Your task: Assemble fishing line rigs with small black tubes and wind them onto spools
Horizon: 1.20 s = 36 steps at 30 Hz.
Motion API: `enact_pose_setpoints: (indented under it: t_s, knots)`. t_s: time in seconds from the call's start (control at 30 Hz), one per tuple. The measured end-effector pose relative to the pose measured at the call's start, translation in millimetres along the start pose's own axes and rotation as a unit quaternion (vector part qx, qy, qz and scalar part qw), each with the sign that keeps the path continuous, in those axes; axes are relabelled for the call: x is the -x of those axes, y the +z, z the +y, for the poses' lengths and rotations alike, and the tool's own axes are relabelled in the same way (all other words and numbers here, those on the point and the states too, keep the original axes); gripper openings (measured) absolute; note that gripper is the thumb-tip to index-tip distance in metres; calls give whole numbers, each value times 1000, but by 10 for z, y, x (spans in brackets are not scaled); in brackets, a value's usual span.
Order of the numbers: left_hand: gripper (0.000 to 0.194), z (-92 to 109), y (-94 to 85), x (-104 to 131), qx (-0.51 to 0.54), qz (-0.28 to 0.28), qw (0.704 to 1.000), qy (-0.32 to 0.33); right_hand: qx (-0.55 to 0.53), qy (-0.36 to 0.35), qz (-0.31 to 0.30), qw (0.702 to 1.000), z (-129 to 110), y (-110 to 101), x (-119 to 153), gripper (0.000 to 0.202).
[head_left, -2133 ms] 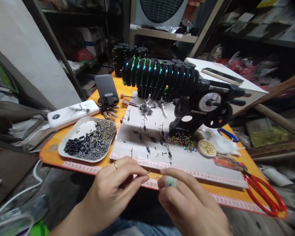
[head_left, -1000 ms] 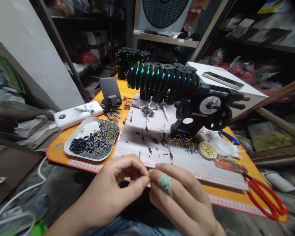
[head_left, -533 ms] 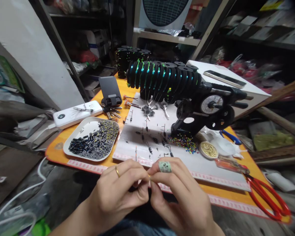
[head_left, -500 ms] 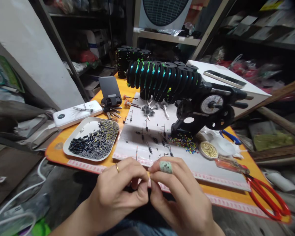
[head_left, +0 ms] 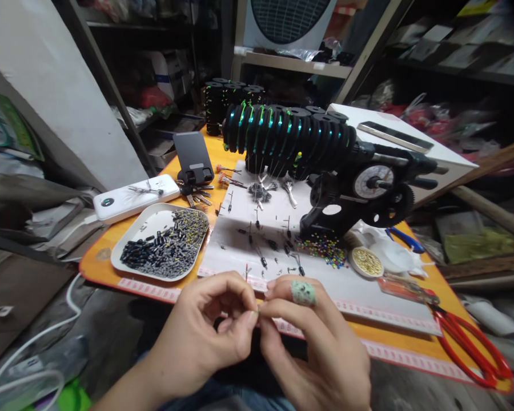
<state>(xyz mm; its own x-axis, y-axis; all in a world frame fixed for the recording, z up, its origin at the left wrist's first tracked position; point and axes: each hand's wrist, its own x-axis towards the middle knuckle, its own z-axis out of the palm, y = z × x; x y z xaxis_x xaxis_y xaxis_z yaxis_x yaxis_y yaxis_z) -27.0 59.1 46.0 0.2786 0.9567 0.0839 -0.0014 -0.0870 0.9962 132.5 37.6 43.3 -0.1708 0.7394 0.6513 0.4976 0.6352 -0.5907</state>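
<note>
My left hand (head_left: 216, 322) and my right hand (head_left: 312, 328) meet over the front edge of the table. Both are closed in a pinch, thumb against forefinger, and their fingertips almost touch. Between them sits something tiny and thin, too small to name. A green patterned bandage (head_left: 303, 293) wraps one finger of the right hand. Just beyond the fingers, on a pale board (head_left: 227, 268), lie several small black cylinders with wire ends (head_left: 263, 261). A thin orange-tipped piece (head_left: 247, 271) stands up by the left fingers.
A white tray (head_left: 131, 214) of small grey and black parts stands at left. Behind the board rises a black machine with a ribbed roller (head_left: 291, 134) trailing threads. Coloured beads (head_left: 325, 251), a dish of gold-coloured bits (head_left: 367, 262) and red-handled scissors (head_left: 475, 348) lie at right.
My left hand has rolled so that its curled fingers form a wider loop and its thumb shows more. Both hands remain pinched together in nearly the same place.
</note>
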Motion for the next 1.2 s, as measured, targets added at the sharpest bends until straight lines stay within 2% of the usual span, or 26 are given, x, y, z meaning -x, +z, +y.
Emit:
enact_pose_setpoints:
  t_s: [0.17,0.27,0.33,0.43,0.53,0.63,0.73,0.83,1.03,1.2]
  knots:
    - [16,-23,-19,26,-65,14,996,59,-106,91,4,990,-7,34,43,23]
    - [17,-52,-49,64,-67,-3,994,90,-103,112,14,988,14,37,62,19]
    - [18,-70,-66,94,-39,-6,996,84,-89,125,16,988,30,36,73,17]
    - [17,-84,-74,131,-23,-4,997,68,-79,132,12,988,42,36,83,15]
    - [16,-73,-76,140,-59,-4,996,66,-79,127,-1,989,39,31,86,14]
    - [26,-49,-86,120,-138,-21,984,110,-72,120,-5,990,32,20,92,13]
    - [22,-50,-89,101,-200,-22,964,176,-87,127,-7,988,24,15,103,11]
    - [23,-93,-62,110,-166,9,967,193,-115,155,-12,981,11,24,109,9]
    - [23,-158,18,161,-24,43,989,141,-141,174,-6,975,-27,32,110,11]
    - [20,-149,37,155,-12,49,990,135,-139,194,-11,971,-74,20,100,13]
